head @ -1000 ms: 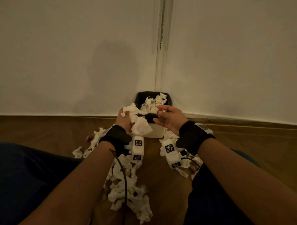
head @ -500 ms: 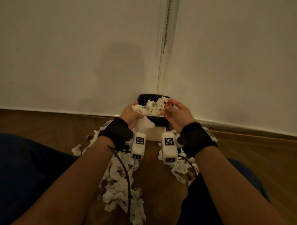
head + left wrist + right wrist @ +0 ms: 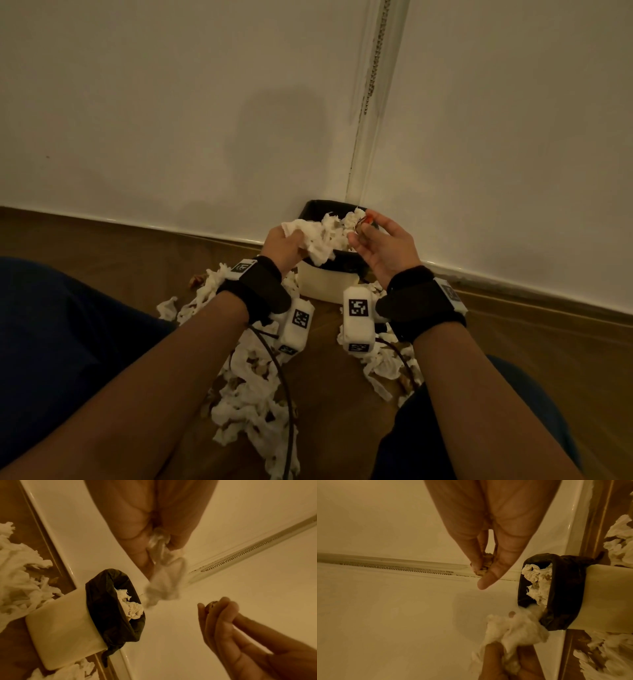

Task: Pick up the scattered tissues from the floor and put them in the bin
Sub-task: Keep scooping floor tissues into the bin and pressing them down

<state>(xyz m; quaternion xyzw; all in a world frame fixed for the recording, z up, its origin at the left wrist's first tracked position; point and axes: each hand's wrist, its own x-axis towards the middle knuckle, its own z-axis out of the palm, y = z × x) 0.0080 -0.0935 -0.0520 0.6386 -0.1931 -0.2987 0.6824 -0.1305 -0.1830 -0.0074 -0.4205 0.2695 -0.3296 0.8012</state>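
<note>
Both hands raised over one bin (image 3: 329,286): left hand (image 3: 282,245) clutches a tissue wad (image 3: 317,240); right hand (image 3: 383,248) pinches a brown scrap (image 3: 486,564).

— Anything moved?
— Both. The left hand (image 3: 286,245) has carried its tissue wad (image 3: 317,240) up to the bin (image 3: 329,284) rim; the right hand (image 3: 383,246), pinching a scrap (image 3: 363,222), rose beside it.
</note>
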